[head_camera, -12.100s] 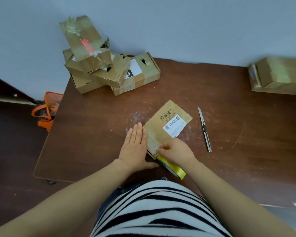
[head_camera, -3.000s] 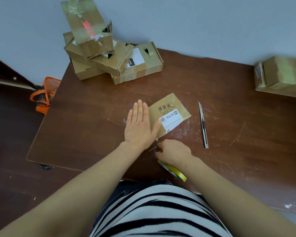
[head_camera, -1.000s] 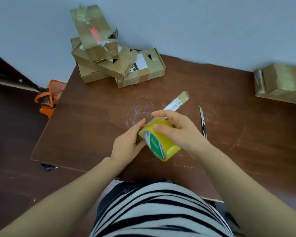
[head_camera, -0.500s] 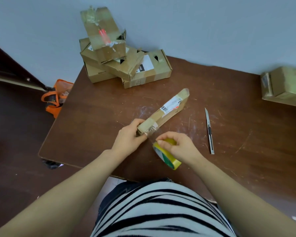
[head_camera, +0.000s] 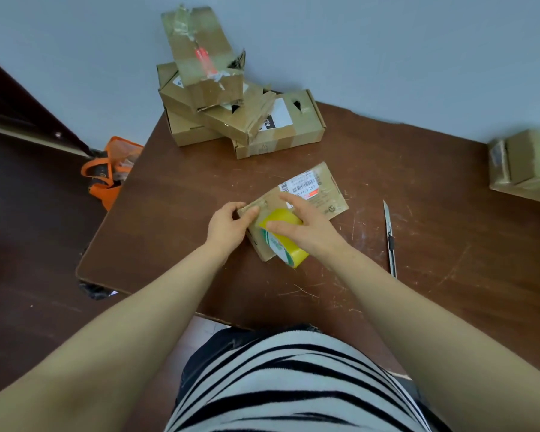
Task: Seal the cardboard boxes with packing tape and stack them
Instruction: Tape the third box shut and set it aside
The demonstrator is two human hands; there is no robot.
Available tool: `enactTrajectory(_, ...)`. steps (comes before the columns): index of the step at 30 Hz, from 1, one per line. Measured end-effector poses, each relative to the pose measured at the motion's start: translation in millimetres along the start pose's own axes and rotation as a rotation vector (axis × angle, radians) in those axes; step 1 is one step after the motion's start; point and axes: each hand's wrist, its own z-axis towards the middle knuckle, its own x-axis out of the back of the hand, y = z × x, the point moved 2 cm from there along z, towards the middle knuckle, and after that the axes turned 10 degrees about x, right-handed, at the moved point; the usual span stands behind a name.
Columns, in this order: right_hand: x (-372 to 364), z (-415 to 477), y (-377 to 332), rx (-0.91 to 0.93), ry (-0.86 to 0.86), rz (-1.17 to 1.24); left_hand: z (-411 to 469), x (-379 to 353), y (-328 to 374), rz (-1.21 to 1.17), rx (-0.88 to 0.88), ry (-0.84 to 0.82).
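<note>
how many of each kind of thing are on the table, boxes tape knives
cardboard boxes: 6 (pile of four, flat labelled box, blurred box at right edge counted as one)
tape roll: 1
utility knife: 1
total: 8

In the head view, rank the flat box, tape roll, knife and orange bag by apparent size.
1. flat box
2. orange bag, partly hidden by the table, so unsure
3. tape roll
4. knife, long but thin
</note>
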Motion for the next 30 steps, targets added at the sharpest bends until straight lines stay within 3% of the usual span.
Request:
enactTrajectory(3, -0.3, -0.8, 7.5, 0.045, 0.033, 0.05, 12.2, 4.4, 1.5, 0.253, -0.114, 0.157)
enactTrajectory(6, -5.0, 1.8, 10.7, 0.082, 0.037, 0.083, 10.4, 1.2, 5.5, 0.145, -0.175, 0.186)
enactTrajectory(10, -7.2, 0.3, 9.1, 0.123, 0.012, 0.081, 10.2, -2.5, 8.1, -0.134, 0.023, 0.135)
enactTrajectory(14, -9.7, -14.7, 13.9, 0.176, 0.018, -0.065, 11.9, -7.5, 5.6, -0.215, 0.071, 0.117)
enactTrajectory(21, -1.0, -54.8, 46.3, -0.125, -0.103, -0.365, 14.8, -8.1, 3.4, -0.166, 0.015, 0.138)
enactTrajectory(24, -7.0, -40.2, 46.1, -0.205, -0.169, -0.447, 5.6, -9.3, 6.7, 0.071, -0.127, 0.222)
enactTrajectory(27, -5.7, -26.6, 46.2, -0.249, -0.205, -0.475, -10.2, -20.8, 14.8, 0.531, -0.488, 0.393)
enactTrajectory(30, -2.5, -20.9, 47.8, -0.266, -0.195, -0.447, -30.2, -47.7, 8.5, 0.955, -0.622, 0.15)
